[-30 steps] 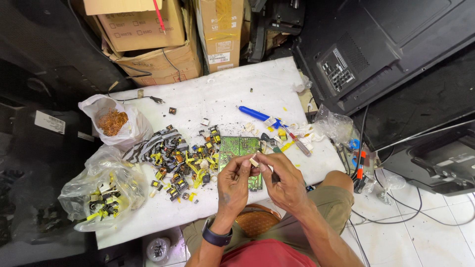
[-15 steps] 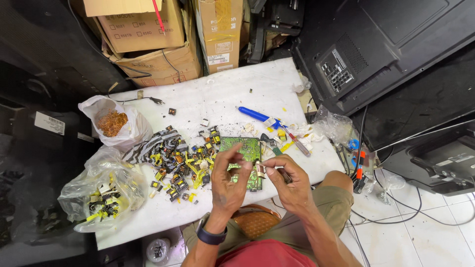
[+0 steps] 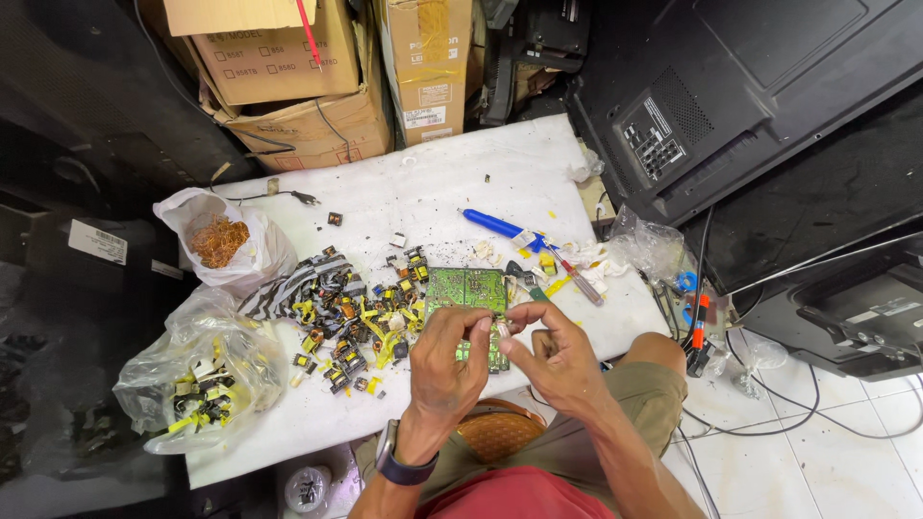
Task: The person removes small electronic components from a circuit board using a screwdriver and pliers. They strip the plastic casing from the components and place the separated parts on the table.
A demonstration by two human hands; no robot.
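Small pale component, too small to identify, pinched between fingertips of both hands just above the green rectangular circuit board near the front edge of the white tabletop. Left hand: narrow grip, closed on the component. Right hand: same, thumb and forefinger closed on its other end.

Progress, judging by layout: well along. Board looks mostly bare on the visible side. Loose heap of small black-and-yellow transformer parts sits just left of the board, unsorted. Sorting part done: one clear plastic bag of yellow-taped cores at the left front corner, one white plastic bag of copper wire behind it. Heap looks like what's left.

Counts: one board, two bags, one blue-handled screwdriver, one red-tipped hand tool to the right of the board. Heap parts too many and overlapped to count.
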